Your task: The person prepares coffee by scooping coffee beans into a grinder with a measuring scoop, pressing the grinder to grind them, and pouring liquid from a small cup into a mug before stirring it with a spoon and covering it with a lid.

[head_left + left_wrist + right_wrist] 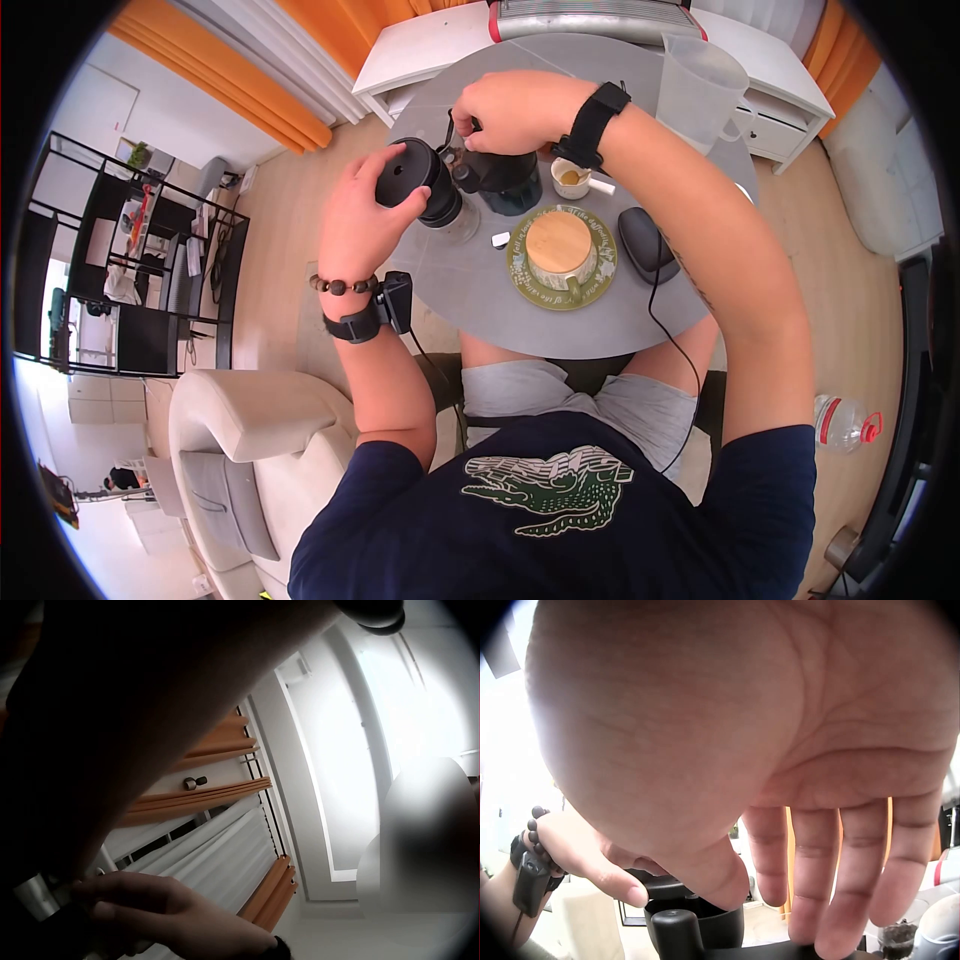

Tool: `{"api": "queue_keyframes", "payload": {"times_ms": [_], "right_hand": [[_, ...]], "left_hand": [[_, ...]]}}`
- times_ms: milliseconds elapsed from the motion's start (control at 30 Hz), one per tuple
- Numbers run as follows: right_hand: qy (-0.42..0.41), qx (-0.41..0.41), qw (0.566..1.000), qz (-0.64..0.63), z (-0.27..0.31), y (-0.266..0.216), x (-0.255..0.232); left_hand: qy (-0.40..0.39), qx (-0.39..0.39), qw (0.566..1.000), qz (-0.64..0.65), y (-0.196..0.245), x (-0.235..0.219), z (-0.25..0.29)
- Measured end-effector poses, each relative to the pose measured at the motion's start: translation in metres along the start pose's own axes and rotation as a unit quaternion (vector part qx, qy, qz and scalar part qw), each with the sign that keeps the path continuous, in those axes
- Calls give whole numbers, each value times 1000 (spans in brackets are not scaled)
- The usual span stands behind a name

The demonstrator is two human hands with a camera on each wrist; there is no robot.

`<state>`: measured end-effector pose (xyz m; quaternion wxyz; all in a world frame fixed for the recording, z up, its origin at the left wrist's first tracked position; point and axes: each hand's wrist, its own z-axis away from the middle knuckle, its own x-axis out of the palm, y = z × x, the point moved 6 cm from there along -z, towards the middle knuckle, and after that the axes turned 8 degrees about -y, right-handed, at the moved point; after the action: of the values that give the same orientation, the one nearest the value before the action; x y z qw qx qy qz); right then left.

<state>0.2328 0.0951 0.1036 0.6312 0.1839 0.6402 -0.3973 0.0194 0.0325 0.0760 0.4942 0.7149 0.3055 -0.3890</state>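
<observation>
In the head view my left hand (355, 215) grips the black lid (402, 168) of a clear-bottomed jar (462, 222), thumb on the near side and fingers round the far side. A small hole marks the lid's middle. To its right stands a dark pot (515, 190) with a black top, below my right hand (515, 108). In the right wrist view, the fingers (815, 877) of that hand hang fairly straight, tips close over a black edge, the thumb apart from them. A black knob (676, 930) stands nearby. The left wrist view is mostly dark.
On the round grey table (440, 285) stand a white measuring cup (570, 185) with brown contents, a wooden-lidded mug (560, 243) on a green plate (525, 285), a black mouse (642, 240) and a clear pitcher (700, 90). A black cable (672, 335) runs over the near edge.
</observation>
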Motion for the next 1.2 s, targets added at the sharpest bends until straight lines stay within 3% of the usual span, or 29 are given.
{"api": "queue_keyframes", "payload": {"times_ms": [433,667,833,1200], "right_hand": [[6,-16,1000,17,-2,-2,1],[-18,16,1000,-2,4,-6,-2],[-10,7,1000,0,3,-9,-2],[-32,-17,999,30,-39,-31,8]], "left_hand": [[-24,-15,999,16,-10,9,-9],[-68,-39,997,9,-10,10,-8],[-72,-13,997,30,-20,11,-13],[-73,-3,997,19,-28,14,-13]]}}
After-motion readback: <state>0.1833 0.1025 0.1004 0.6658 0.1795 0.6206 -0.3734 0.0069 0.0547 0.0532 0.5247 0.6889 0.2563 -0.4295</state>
